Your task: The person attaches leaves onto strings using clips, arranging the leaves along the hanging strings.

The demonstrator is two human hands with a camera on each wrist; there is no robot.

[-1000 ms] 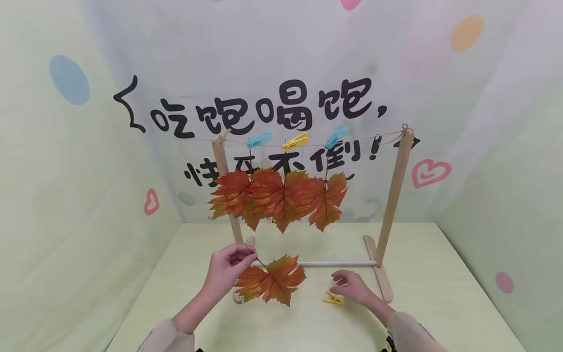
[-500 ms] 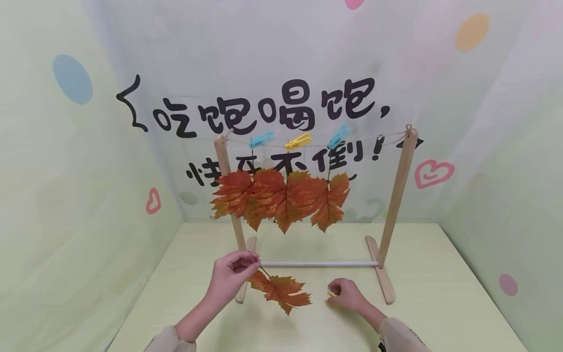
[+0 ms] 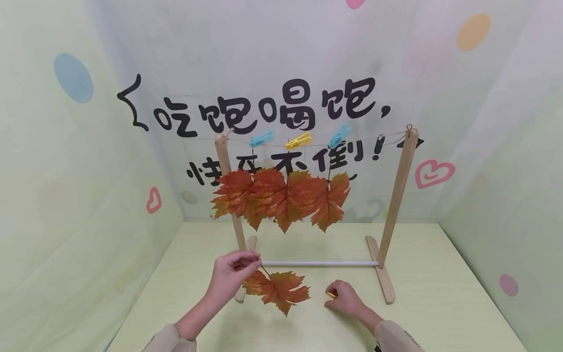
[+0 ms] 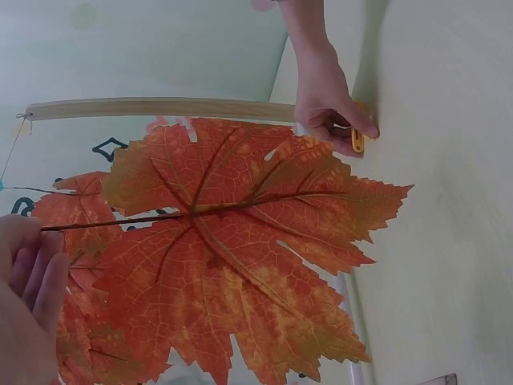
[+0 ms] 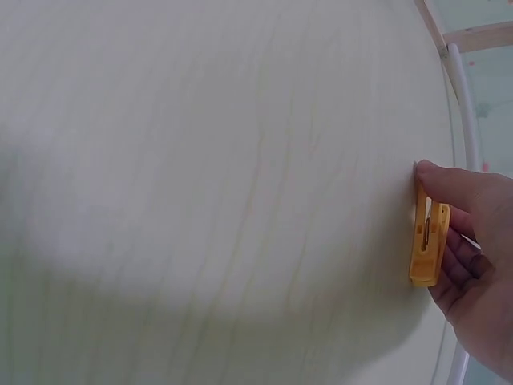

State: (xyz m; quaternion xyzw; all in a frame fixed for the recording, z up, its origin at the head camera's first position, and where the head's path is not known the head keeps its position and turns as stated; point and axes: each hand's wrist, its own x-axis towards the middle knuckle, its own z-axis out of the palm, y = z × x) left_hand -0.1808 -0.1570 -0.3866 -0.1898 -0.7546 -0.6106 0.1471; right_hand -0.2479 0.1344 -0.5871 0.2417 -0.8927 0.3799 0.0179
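Observation:
My left hand [image 3: 230,276] pinches the thin dark stem of an orange-red artificial maple leaf [image 3: 281,289], whose blade hangs to the right, above the table. In the left wrist view the leaf [image 4: 240,257] spreads wide beyond my fingers. To its right, low over the tabletop, my right hand [image 3: 346,298] holds a yellow clothespin [image 5: 427,241] between thumb and fingers. Behind both hands, three similar leaves [image 3: 286,198] hang by their stems from a string, held by a blue clothespin [image 3: 262,139], a yellow clothespin [image 3: 299,141] and another blue clothespin [image 3: 339,135].
A wooden frame has a left post [image 3: 223,156] and a right post [image 3: 398,195], with flat feet and a white crossbar [image 3: 318,264]. Twine [image 3: 369,138] runs between the post tops. The pale table [image 3: 418,274] is enclosed by printed cloth walls [image 3: 497,171].
My right hand has closed its fingers on the yellow clothespin that lay on the table. The leaf in my left hand has swung slightly and sits a little lower and to the right.

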